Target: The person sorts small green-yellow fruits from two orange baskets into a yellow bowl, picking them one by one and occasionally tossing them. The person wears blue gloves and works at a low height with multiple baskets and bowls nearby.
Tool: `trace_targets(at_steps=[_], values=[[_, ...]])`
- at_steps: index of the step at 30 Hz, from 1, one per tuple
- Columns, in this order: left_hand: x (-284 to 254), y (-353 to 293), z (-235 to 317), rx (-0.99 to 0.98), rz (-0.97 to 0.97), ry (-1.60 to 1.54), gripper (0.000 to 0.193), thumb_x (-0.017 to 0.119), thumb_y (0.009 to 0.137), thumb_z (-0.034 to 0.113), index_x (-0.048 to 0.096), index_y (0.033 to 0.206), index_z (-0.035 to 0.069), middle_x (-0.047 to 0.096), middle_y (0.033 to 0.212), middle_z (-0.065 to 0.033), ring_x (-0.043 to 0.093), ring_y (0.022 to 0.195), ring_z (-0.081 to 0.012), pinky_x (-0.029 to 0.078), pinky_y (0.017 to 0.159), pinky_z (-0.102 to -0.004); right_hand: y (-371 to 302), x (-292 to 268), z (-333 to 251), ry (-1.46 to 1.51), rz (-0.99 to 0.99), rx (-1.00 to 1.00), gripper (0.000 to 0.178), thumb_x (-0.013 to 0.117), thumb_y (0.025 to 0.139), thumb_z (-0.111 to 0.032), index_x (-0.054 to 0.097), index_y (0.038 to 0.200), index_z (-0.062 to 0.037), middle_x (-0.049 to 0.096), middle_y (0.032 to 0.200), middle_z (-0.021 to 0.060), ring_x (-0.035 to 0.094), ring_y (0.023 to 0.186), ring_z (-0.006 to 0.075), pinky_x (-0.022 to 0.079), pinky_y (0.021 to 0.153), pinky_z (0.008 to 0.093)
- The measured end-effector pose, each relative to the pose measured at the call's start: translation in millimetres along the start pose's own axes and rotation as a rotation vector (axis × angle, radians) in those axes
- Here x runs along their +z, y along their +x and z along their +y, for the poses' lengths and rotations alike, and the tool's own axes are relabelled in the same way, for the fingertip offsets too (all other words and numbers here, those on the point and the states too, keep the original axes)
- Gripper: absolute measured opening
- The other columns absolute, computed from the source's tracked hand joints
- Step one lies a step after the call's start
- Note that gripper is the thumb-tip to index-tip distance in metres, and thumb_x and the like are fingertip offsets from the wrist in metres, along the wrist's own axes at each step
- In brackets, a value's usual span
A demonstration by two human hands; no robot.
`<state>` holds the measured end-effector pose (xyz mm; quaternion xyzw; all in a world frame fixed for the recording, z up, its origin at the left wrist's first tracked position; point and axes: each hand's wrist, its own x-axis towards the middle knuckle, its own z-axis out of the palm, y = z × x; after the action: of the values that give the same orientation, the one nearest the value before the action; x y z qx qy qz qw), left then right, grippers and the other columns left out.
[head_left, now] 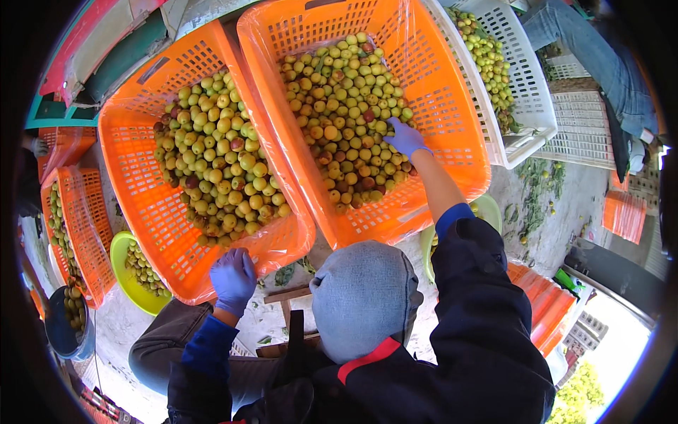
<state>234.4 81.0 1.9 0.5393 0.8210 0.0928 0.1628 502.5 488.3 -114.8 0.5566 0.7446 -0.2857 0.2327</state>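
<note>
Two orange plastic crates stand side by side before me, both lined with clear film. In the right crate (452, 134) lies a broad layer of small round yellow-green fruits (346, 99), a few reddish-brown. My right hand (407, 138), in a purple glove, reaches over them at the pile's right side, fingers apart and near the fruits. The left crate (141, 212) holds a heap of similar, more yellow fruits (219, 155). My left hand (233, 280), also gloved in purple, is at this crate's near edge with its fingers curled in. Whether it holds anything is hidden.
Lime-green basin (121, 256) with fruits and blue bucket (62, 339) stand at left, beside another orange crate (92, 219). A white crate (530, 92) of green fruits is at right. Leaves (540, 191) litter the floor. Other people's legs (593, 56) show at upper right.
</note>
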Motion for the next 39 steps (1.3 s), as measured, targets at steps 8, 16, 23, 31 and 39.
trace_targets(at_steps=[8, 16, 23, 31, 39], values=[[-1.3, -0.1, 0.4, 0.005, -0.017, 0.004, 0.012, 0.05, 0.087, 0.015, 0.057, 0.081, 0.007, 0.057, 0.071, -0.0115, 0.058, 0.064, -0.0318, 0.043, 0.055, -0.0435, 8.3, 9.6, 7.3, -0.08, -0.081, 0.034, 0.048, 0.06, 0.091, -0.036, 0.05, 0.131, -0.0127, 0.044, 0.135, 0.0145, 0.055, 0.113, 0.0316, 0.047, 0.094, 0.0428], [0.7, 2.8, 3.1, 0.033, 0.002, -0.017, 0.013, 0.05, 0.088, 0.015, 0.056, 0.08, 0.007, 0.057, 0.071, -0.0119, 0.058, 0.064, -0.0323, 0.043, 0.055, -0.0438, -23.0, -34.1, 38.5, 0.312, 0.111, -0.046, 0.044, 0.061, 0.091, -0.031, 0.054, 0.123, -0.0031, 0.055, 0.12, 0.012, 0.058, 0.107, 0.0269, 0.05, 0.085, 0.0379], [3.8, -0.3, -2.3, 0.012, 0.008, -0.012, 0.013, 0.05, 0.088, 0.016, 0.056, 0.08, 0.007, 0.058, 0.071, -0.0118, 0.058, 0.062, -0.0327, 0.044, 0.052, -0.0444, -179.5, -104.4, 81.5, 0.996, -0.091, -0.097, 0.034, 0.056, 0.096, -0.029, 0.055, 0.118, -0.0026, 0.058, 0.098, 0.0061, 0.059, 0.074, 0.0125, 0.051, 0.071, 0.0261], [3.7, 0.4, -2.8, 0.031, 0.001, -0.008, 0.014, 0.049, 0.089, 0.017, 0.055, 0.079, 0.009, 0.058, 0.072, -0.0111, 0.058, 0.062, -0.0331, 0.044, 0.052, -0.0452, -278.1, -123.9, 156.0, 0.538, -0.263, 0.325, 0.05, 0.057, 0.092, -0.041, 0.054, 0.13, -0.0075, 0.065, 0.111, 0.0082, 0.064, 0.066, 0.0156, 0.053, 0.062, 0.0258], [3.7, 0.9, -0.5, 0.029, 0.0, -0.005, 0.015, 0.05, 0.088, 0.017, 0.053, 0.076, 0.009, 0.056, 0.071, -0.0113, 0.057, 0.063, -0.0334, 0.043, 0.053, -0.0451, -104.1, -28.5, 101.1, 0.254, 0.267, -0.429, 0.025, 0.058, 0.088, -0.019, 0.067, 0.104, -0.0026, 0.069, 0.092, 0.0143, 0.066, 0.09, 0.0267, 0.052, 0.078, 0.0383]])
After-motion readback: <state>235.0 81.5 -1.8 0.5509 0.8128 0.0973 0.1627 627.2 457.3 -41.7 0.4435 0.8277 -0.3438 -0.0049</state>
